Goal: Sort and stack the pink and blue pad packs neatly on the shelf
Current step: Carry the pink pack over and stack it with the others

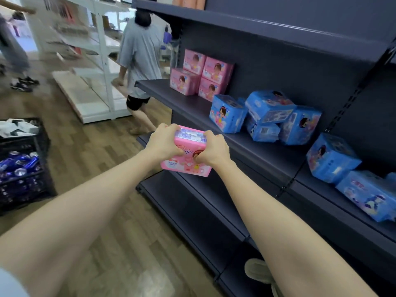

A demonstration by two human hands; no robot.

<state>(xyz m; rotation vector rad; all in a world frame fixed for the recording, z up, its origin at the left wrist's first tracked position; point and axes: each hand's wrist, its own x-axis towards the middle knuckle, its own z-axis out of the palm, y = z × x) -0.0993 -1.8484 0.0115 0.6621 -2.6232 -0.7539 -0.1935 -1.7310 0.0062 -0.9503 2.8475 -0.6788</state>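
Your left hand (163, 142) and right hand (215, 149) both grip one pink pack (188, 156). Set it squarely beside the pink stack (201, 75), picture outward.

I'm reading nothing for certain. The white label (191, 135) atop the held pink pack (186, 168) is showing only blurred small print, its front logo (186, 152) is lying partly covered, and lettering on the blue packs (227, 113) and stacked pink packs (216, 70) is coming through too small.
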